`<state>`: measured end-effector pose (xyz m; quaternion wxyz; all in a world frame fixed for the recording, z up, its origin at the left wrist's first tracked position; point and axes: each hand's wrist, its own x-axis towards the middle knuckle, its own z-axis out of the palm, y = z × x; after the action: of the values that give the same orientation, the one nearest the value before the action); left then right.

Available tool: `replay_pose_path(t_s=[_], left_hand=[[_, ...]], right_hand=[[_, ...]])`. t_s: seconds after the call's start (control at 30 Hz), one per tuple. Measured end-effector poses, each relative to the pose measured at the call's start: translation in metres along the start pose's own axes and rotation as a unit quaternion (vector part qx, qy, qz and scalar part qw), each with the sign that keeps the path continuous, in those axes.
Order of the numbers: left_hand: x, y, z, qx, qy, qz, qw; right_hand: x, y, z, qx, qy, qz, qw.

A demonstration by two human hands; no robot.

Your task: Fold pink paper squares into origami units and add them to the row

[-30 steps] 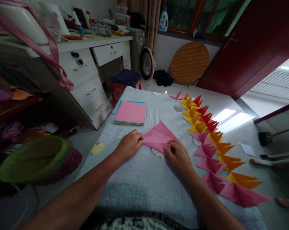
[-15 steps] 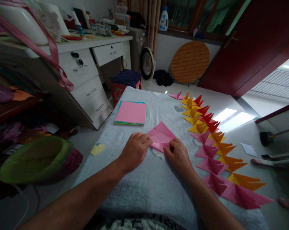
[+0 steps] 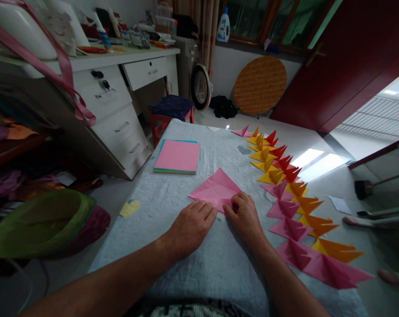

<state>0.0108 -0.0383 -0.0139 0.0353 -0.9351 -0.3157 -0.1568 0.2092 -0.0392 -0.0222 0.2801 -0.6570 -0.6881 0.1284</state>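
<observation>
A pink folded paper (image 3: 215, 190) lies as a diamond shape on the grey quilted table cover (image 3: 173, 207). My left hand (image 3: 191, 226) rests flat beside its near left edge, fingers stretched out and fingertips touching the paper. My right hand (image 3: 245, 215) presses down on the paper's near right corner with curled fingers pinched on the fold. A stack of square coloured sheets (image 3: 177, 156), pink on top, sits further back to the left.
A long row of folded pink, orange, yellow and red paper pieces (image 3: 285, 193) runs along the right side of the table. A green basin (image 3: 37, 220) is on the floor at left, a white desk with drawers (image 3: 120, 97) behind it, a red stool (image 3: 171, 110) beyond.
My left hand has slid off the paper's left corner toward me and flattened at its near edge. The paper's left half, covered by that hand half a second ago, shows again. My right hand has barely moved.
</observation>
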Motion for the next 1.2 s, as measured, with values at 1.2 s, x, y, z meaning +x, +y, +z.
replay_pose_path(t_s=[1.2], left_hand=[[-0.006,0.003,0.007,0.002,-0.019,-0.021,1.000]], right_hand=[[0.000,0.003,0.000,-0.005,0.009,-0.024,1.000]])
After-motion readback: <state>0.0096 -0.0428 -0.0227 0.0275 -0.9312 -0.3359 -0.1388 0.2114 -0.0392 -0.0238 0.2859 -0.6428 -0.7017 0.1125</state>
